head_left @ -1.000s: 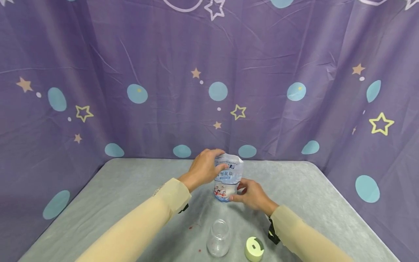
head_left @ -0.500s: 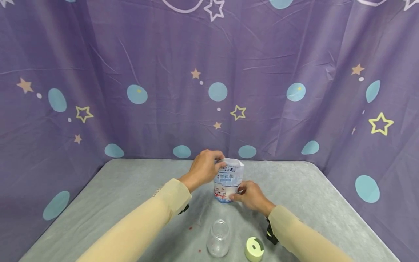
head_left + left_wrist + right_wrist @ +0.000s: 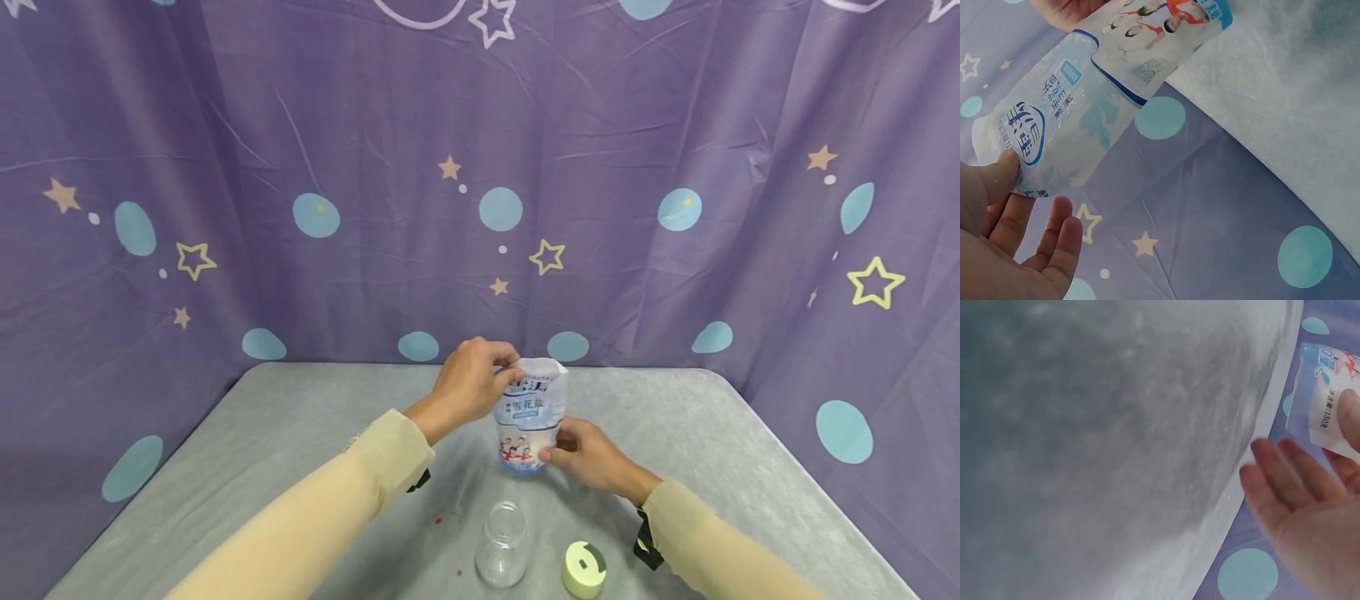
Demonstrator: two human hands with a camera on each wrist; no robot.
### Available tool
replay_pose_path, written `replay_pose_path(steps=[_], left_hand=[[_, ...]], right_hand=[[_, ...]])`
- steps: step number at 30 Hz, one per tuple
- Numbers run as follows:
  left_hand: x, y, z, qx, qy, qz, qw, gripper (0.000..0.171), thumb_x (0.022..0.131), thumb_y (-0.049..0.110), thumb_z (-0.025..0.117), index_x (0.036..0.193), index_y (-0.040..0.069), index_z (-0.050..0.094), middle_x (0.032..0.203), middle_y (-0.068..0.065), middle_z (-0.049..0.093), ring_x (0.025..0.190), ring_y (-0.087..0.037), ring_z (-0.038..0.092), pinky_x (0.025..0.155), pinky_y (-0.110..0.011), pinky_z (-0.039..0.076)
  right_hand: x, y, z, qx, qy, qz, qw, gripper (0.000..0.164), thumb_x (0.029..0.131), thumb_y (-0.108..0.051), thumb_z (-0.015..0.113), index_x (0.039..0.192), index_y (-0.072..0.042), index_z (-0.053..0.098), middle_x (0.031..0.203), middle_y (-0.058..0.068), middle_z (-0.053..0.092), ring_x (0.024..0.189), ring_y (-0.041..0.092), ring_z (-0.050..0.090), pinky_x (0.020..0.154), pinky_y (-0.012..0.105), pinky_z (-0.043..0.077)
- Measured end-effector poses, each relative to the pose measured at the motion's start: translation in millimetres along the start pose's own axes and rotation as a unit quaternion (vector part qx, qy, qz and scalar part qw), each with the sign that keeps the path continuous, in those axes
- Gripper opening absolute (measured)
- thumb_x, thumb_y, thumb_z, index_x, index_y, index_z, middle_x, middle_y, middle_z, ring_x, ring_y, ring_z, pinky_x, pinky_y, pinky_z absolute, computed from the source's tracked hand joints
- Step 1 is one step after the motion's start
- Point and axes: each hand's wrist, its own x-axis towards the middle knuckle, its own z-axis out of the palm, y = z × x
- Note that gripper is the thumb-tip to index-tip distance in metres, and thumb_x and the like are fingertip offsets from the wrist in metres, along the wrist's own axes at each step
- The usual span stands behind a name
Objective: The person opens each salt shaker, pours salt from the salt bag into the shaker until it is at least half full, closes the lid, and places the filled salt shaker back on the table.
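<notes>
A blue-and-white salt bag (image 3: pixel 531 417) with printed figures near its bottom is held upright between both hands. My left hand (image 3: pixel 468 379) pinches its upper left corner; in the left wrist view the thumb (image 3: pixel 1007 170) lies on the printed front and two fingers extend free of it. My right hand (image 3: pixel 596 458) pinches the lower right edge between thumb and forefinger, and in the right wrist view the other fingers (image 3: pixel 1288 475) stretch away from the bag. Nearer the body, a clear jar (image 3: pixel 502 546) stands without a lid, beside a pale green round lid (image 3: pixel 583 570).
The grey-covered table (image 3: pixel 300 467) spreads out below the hands, with small red specks to the left of the jar. A purple curtain (image 3: pixel 375 275) with stars and dots hangs behind the table's far edge and along both sides.
The bag has shifted slightly to the right and toward the body, with the right hand moving along with it. The left hand keeps its pinch at the top corner. Jar and lid stay put.
</notes>
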Motion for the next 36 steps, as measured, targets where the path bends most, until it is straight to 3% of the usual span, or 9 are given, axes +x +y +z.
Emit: replay_pose_path(steps=[7, 12, 16, 21, 28, 36], left_hand=[[-5.4, 7.1, -5.5, -0.015, 0.01, 0.015, 0.9997, 0.005, 0.091, 0.022, 0.08, 0.087, 0.021, 0.076, 0.084, 0.009, 0.07, 0.083, -0.015, 0.063, 0.075, -0.033, 0.05], [-8.6, 10.0, -9.2, -0.03, 0.02, 0.008, 0.9993, 0.008, 0.09, 0.024, 0.08, 0.084, 0.022, 0.076, 0.082, 0.011, 0.07, 0.083, -0.012, 0.065, 0.077, -0.035, 0.053], [-11.3, 9.1, -11.7, -0.04, 0.033, 0.008, 0.9986, 0.01, 0.089, 0.024, 0.082, 0.081, 0.022, 0.076, 0.079, 0.013, 0.07, 0.085, -0.011, 0.065, 0.081, -0.035, 0.053], [-15.4, 7.3, -15.2, -0.052, 0.044, 0.013, 0.9976, 0.011, 0.086, 0.022, 0.084, 0.079, 0.021, 0.076, 0.076, 0.013, 0.069, 0.077, -0.012, 0.061, 0.073, -0.034, 0.05], [-20.6, 9.1, -20.3, -0.059, 0.033, 0.012, 0.9976, 0.011, 0.086, 0.023, 0.084, 0.078, 0.021, 0.077, 0.077, 0.013, 0.07, 0.069, -0.012, 0.054, 0.064, -0.031, 0.045], [-28.6, 11.0, -25.1, -0.058, 0.012, 0.021, 0.998, 0.01, 0.086, 0.023, 0.084, 0.078, 0.021, 0.078, 0.075, 0.016, 0.069, 0.071, -0.011, 0.055, 0.068, -0.032, 0.045]], right_hand=[[-10, -2, -8, 0.032, -0.02, -0.007, 0.999, 0.045, 0.098, -0.013, 0.071, 0.138, 0.002, 0.057, 0.125, 0.019, 0.069, 0.105, 0.025, 0.07, 0.087, 0.03, 0.055], [-17, -5, -13, 0.046, -0.013, -0.002, 0.999, 0.048, 0.097, -0.015, 0.071, 0.141, -0.001, 0.055, 0.126, 0.018, 0.069, 0.102, 0.024, 0.07, 0.086, 0.031, 0.056], [-24, -8, -18, 0.046, -0.006, -0.001, 0.999, 0.043, 0.098, -0.016, 0.071, 0.137, -0.003, 0.057, 0.125, 0.016, 0.07, 0.101, 0.025, 0.07, 0.084, 0.031, 0.056], [-31, -11, -24, 0.051, -0.004, -0.007, 0.999, 0.035, 0.097, -0.015, 0.071, 0.128, -0.002, 0.062, 0.122, 0.016, 0.071, 0.099, 0.026, 0.07, 0.083, 0.031, 0.057], [-40, -15, -31, 0.048, -0.015, -0.007, 0.999, 0.033, 0.098, -0.017, 0.071, 0.126, -0.001, 0.065, 0.119, 0.015, 0.071, 0.099, 0.023, 0.071, 0.084, 0.031, 0.057], [-51, -21, -42, 0.039, -0.024, -0.008, 0.999, 0.034, 0.098, -0.016, 0.07, 0.127, 0.003, 0.065, 0.113, 0.014, 0.072, 0.094, 0.02, 0.07, 0.081, 0.029, 0.057]])
